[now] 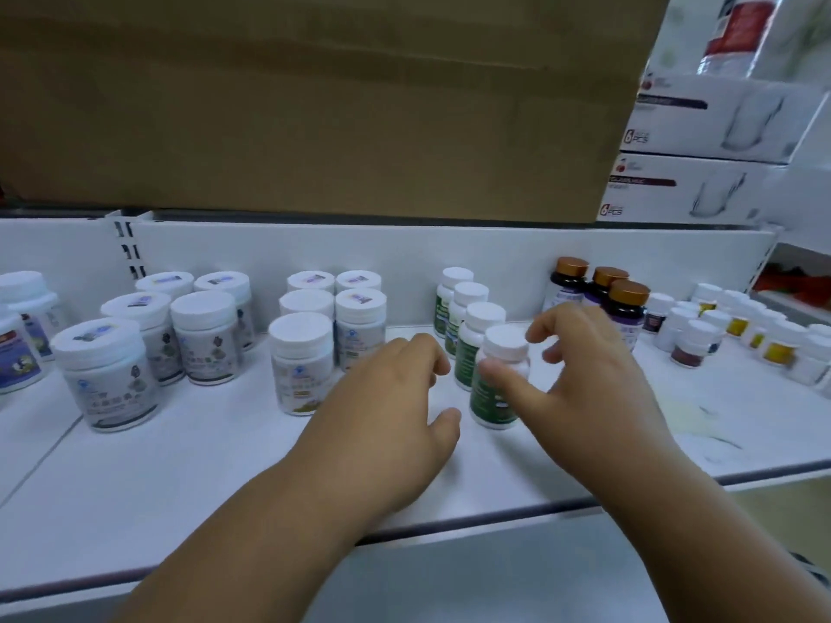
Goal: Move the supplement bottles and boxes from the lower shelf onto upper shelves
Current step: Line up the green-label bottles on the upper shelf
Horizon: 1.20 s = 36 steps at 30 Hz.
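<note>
A row of several white-capped bottles with green labels runs back across the white shelf [225, 460]. My right hand [593, 379] hovers at the front green-label bottle [492, 397]. Its thumb lies across the bottle's front, and its fingers are spread loosely beside and behind the cap. My left hand [386, 411] hangs just left of that bottle, fingers loosely curled and holding nothing. Three dark bottles with bronze caps [627, 303] stand behind my right hand.
Groups of wide white jars [108, 370] [306, 357] stand to the left, and several small white bottles [742, 330] to the right. A large cardboard box [314, 105] and white glassware boxes [701, 186] sit on top of the shelf's back wall.
</note>
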Motion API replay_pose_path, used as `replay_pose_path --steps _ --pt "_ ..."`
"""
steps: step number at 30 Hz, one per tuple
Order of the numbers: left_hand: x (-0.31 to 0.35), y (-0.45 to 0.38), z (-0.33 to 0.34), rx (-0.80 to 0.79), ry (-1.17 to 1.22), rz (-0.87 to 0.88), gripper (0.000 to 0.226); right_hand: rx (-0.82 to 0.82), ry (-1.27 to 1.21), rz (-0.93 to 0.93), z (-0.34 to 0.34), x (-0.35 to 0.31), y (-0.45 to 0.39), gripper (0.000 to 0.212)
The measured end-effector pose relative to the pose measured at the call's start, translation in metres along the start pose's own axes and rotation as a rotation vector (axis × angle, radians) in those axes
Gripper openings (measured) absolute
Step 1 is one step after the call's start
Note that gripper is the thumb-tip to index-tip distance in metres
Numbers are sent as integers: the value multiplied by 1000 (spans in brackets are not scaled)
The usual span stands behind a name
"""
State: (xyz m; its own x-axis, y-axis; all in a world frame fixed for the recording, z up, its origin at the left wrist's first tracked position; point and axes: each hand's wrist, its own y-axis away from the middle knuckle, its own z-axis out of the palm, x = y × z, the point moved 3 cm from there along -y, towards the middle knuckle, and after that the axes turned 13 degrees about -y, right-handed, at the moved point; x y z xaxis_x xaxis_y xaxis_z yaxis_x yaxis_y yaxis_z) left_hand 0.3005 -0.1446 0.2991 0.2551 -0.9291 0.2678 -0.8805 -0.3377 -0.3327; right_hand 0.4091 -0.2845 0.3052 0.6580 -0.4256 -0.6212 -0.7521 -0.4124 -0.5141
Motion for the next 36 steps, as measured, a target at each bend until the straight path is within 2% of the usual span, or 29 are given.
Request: replay_pose_path --steps 3,8,13,15,17,20,23,31,36 --pt "19 -19 8 -6 -18 -44 24 -143 -62 50 -1 17 -13 40" --pt "41 -34 23 45 -30 -151 16 -274 -189 22 -15 43 -30 33" --pt "53 -44 31 114 -29 -242 25 -428 -277 -27 -20 57 -42 40" --pt "57 -51 31 133 -33 -257 30 -480 -299 -44 -19 58 -43 36" --pt "56 -57 30 158 -53 -263 32 -463 -361 -14 -19 63 -46 32" --pt "52 -69 30 149 -84 -247 36 -325 -459 93 -24 73 -56 31" --pt "45 -81 30 114 -89 -261 44 -209 -429 103 -25 75 -74 34" --pt "33 -88 30 102 10 -231 32 -231 -225 167 16 66 -129 38" --pt "28 -90 41 122 139 -252 37 -290 -188 188 32 69 -142 51"
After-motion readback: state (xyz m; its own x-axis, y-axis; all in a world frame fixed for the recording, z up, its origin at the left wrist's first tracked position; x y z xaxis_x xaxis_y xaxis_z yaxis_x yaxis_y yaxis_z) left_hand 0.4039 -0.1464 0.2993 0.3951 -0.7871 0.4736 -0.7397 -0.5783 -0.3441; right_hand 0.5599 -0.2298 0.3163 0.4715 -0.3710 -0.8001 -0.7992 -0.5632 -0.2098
